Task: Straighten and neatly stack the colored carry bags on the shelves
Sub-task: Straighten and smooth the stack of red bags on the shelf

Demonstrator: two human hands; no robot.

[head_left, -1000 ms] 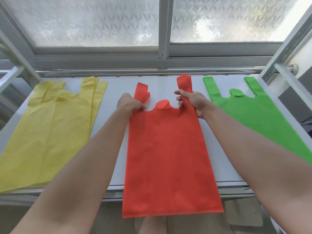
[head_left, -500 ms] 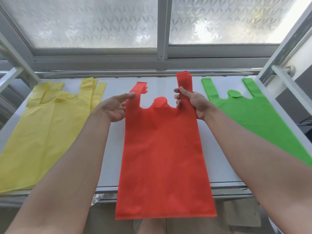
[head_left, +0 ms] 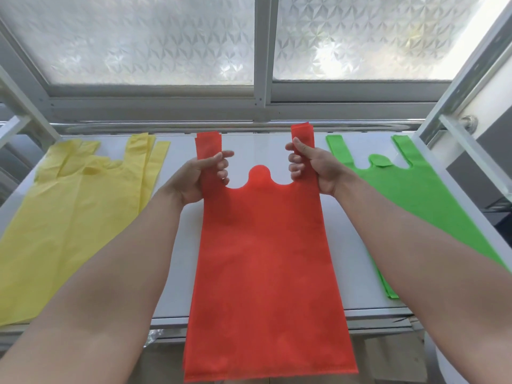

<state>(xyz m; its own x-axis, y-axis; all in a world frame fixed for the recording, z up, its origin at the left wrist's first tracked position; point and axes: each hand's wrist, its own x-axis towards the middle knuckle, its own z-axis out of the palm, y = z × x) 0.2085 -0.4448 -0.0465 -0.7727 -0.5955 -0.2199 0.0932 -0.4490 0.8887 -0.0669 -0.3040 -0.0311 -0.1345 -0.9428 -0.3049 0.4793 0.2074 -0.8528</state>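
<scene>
A red carry bag hangs flat in front of me, its bottom edge below the front of the white shelf. My left hand grips its left handle strap and my right hand grips its right handle strap, both straps standing upright. A yellow bag pile lies on the shelf at the left, its handles creased and uneven. A green bag pile lies flat on the shelf at the right.
A frosted sliding window with a grey frame runs behind the shelf. White shelf uprights stand at the right and left. The floor shows below the shelf's front edge.
My left hand, open beside the bag half a second ago, now grips the left strap, which has straightened. The bag is held higher and squarer.
</scene>
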